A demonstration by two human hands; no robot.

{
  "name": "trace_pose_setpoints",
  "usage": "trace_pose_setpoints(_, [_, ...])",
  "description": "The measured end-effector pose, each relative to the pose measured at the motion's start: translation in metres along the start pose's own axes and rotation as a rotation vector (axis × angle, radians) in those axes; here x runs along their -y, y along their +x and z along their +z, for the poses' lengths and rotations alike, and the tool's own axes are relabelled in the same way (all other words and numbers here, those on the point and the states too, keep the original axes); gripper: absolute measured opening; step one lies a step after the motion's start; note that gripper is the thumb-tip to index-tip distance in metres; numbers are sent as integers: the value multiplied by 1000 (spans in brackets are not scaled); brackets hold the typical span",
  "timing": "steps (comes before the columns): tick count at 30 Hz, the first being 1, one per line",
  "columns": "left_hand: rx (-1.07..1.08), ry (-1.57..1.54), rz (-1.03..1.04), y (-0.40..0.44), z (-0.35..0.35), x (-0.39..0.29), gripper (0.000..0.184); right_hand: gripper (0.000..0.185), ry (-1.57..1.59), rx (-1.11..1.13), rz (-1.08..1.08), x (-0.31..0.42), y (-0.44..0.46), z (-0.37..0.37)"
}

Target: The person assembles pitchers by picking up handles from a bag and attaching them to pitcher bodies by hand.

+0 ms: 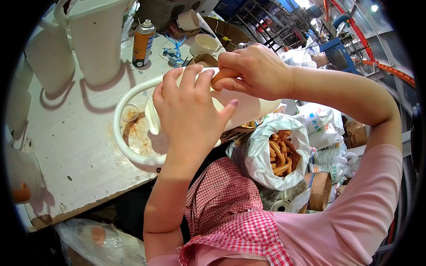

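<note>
A white plastic jug (246,106) with a large looped handle (119,117) lies on its side in front of me, over the table's edge. My left hand (191,99) is wrapped over its body from above, fingers curved and thumb apart, hiding part of it. Pinched in the closed fingers of my right hand (259,73) is an orange-brown plastic piece (226,76), held against the jug beside my left fingertips. Where the piece meets the jug is mostly covered by my hands.
Several white jugs (100,44) stand at the table's left. Behind are a spray can (144,43), blue string (174,49) and a cream cup (205,44). Right of my lap, a white plastic bag (259,166) holds curved orange-brown pieces (282,153). A cardboard roll (318,190) sits near it.
</note>
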State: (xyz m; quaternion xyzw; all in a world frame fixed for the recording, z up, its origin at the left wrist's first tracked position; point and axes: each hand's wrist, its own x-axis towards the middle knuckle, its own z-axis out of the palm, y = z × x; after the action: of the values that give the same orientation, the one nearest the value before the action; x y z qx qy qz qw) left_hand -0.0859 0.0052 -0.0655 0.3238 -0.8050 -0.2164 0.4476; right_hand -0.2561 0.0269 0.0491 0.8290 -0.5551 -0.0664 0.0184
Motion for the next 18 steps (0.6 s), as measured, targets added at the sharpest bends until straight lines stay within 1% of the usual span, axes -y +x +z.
trace_pose_setpoints(4, [9,17,1,0,2,0,60,33,-16,-5,10,2,0,2])
trace_pose_setpoints(6, [-7,19,18,0,3,-1,61,40,1,-17,64,3,1,4])
trace_pose_setpoints(9, [-31,40,61,-1,4,-5,62,39,-19,-35,132,10,0,1])
trace_pose_setpoints(10, [-38,56,68,0,3,-5,63,38,19,-77,68,7,-2,1])
trace_pose_setpoints(11, [-36,84,89,1,5,-6,63,38,28,-110,66,4,-9,3])
trace_pose_setpoints(13, [-19,141,113,0,7,-7,66,33,248,-506,51,-2,-17,14])
trace_pose_setpoints(14, [-19,119,128,1,7,-6,68,32,536,-777,87,-2,-31,18])
trace_pose_setpoints(15, [9,19,112,2,5,-5,69,41,616,-1012,106,-10,-52,32])
trace_pose_setpoints(16, [-40,91,153,-1,6,-6,70,49,600,-1181,240,-25,-73,55])
trace_pose_setpoints(17, [-7,92,135,1,5,-6,73,53,567,-1280,492,-37,-96,80])
trace_pose_setpoints(18, [7,120,159,5,7,-6,74,52,574,-1275,695,-61,-121,109])
